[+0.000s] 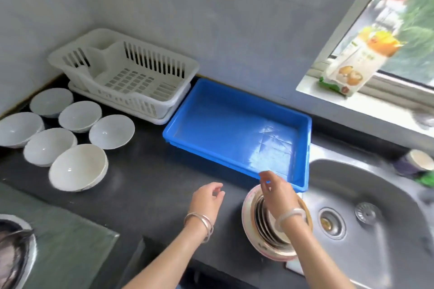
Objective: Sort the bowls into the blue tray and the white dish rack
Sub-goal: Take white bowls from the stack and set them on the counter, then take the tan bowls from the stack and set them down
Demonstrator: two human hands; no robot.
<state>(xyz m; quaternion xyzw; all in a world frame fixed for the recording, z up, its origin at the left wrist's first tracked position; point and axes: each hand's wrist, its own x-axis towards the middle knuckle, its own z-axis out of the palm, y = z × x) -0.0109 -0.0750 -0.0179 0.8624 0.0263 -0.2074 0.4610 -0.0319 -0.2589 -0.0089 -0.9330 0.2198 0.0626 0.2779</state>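
Where the frame crops it, bench [145, 185]: dark, its left edge lost.
Sink [375, 206]: steel, cut off at right.
Blue tray [237, 129]: against the wall, nothing in it.
White dish rack [124, 73]: left of the tray, holding nothing.
White bowls [77, 166]: six, left; farthest-left one cropped.
Stacked bowls [260, 216]: beside the sink, partly hidden by the right wrist; count unclear.
Right hand [277, 192]: over that stack, fingers apart, gripping nothing.
Left hand [206, 199]: above the bench, fingers loosely curled, empty.

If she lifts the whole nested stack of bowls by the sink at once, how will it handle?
The nested stack of pink-rimmed bowls is probably heavy, since several sit together. Their glossy surfaces look slippery and breakable. It sits by the steel sink, so a slip could drop it in.
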